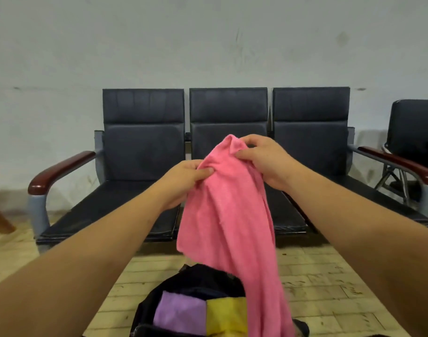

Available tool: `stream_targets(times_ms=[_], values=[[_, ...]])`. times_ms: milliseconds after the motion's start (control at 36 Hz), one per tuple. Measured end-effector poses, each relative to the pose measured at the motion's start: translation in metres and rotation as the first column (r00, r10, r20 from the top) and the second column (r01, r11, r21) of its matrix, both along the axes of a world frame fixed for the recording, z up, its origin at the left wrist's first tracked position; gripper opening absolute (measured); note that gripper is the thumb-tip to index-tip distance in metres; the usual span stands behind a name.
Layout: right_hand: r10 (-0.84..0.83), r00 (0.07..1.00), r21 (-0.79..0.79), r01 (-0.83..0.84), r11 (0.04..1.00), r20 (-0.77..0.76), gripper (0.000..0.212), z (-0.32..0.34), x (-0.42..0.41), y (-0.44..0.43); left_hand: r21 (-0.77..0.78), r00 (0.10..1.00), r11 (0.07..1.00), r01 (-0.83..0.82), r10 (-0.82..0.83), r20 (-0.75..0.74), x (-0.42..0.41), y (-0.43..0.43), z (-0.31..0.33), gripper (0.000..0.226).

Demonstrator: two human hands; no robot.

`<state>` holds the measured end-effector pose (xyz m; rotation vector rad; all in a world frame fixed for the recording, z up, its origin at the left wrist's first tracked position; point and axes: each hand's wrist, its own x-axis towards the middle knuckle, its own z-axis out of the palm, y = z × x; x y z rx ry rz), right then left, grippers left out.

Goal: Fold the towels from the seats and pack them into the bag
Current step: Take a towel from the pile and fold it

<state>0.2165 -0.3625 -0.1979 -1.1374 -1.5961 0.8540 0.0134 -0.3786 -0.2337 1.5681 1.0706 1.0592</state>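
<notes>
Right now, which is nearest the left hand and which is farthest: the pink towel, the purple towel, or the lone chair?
1. The pink towel: gripped by the left hand.
2. The purple towel: below, inside the bag.
3. The lone chair: far off to the right.

Camera: one wide-angle view, worn on the person's head.
Facing: forward and down, square onto a row of three black seats [228,110] against a pale wall [208,45].
Nearness: the forearms [98,239] filled the foreground, and the open bag [196,278] lay close below at the bottom edge.
</notes>
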Motion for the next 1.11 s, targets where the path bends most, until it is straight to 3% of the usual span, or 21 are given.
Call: stream_targets(times_ms=[56,139,250,361,444,500,583,750,806,861,1028,1111], values=[[0.126,0.991,-0.037,-0.125,0.991,0.034,0.018,-0.004,-0.001,-0.002,0.027,0.999,0.999,0.022,-0.021,-0.030,0.003,-0.001,0.005,0.024],[0.177,0.978,0.000,-0.178,0.984,0.108,0.009,-0.006,-0.002,-0.004,0.080,0.986,0.996,0.028,-0.014,-0.164,0.006,0.001,0.015,0.025],[-0.058,0.996,0.113,0.050,0.992,0.073,0.019,0.002,0.008,0.003,0.082,0.947,0.996,0.023,0.005,-0.322,-0.006,0.003,0.020,0.027],[-0.231,0.971,0.251,0.207,0.946,0.067,0.017,0.018,0.023,0.011,0.040,0.775,0.999,0.025,0.006,-0.633,-0.028,0.008,0.010,0.022],[-0.309,0.951,0.273,0.298,0.915,-0.003,0.012,0.030,0.036,0.015,0.012,0.677,0.999,-0.034,0.032,-0.736,-0.048,0.015,0.000,0.017],[-0.351,0.936,0.274,0.340,0.900,-0.008,0.010,0.035,0.046,0.019,0.027,0.658,0.998,-0.060,0.060,-0.750,-0.062,0.020,0.000,0.013],[-0.418,0.905,0.280,0.384,0.880,0.074,0.012,0.042,0.059,0.024,0.099,0.728,0.989,-0.109,0.148,-0.670,-0.077,0.024,0.013,0.015],[-0.536,0.769,0.343,0.427,0.837,0.348,0.025,0.066,0.086,0.027,0.206,0.923,0.958,-0.199,0.254,-0.290,-0.082,0.027,0.074,0.014],[-0.546,0.785,0.350,0.444,0.825,0.292,0.025,0.074,0.092,0.028,0.207,0.975,0.957,-0.203,0.216,-0.044,-0.079,0.026,0.096,0.017],[-0.521,0.834,0.331,0.447,0.831,0.182,0.019,0.081,0.095,0.030,0.199,0.971,0.957,-0.213,0.186,0.148,-0.079,0.028,0.114,0.017],[-0.479,0.871,0.203,0.452,0.869,0.112,0.017,0.085,0.089,0.040,0.222,0.964,0.952,-0.209,0.161,0.213,-0.075,0.036,0.127,0.022],[-0.451,0.887,0.202,0.426,0.882,0.101,0.015,0.081,0.081,0.040,0.217,0.980,0.963,-0.160,0.128,0.154,-0.067,0.035,0.120,0.023]])
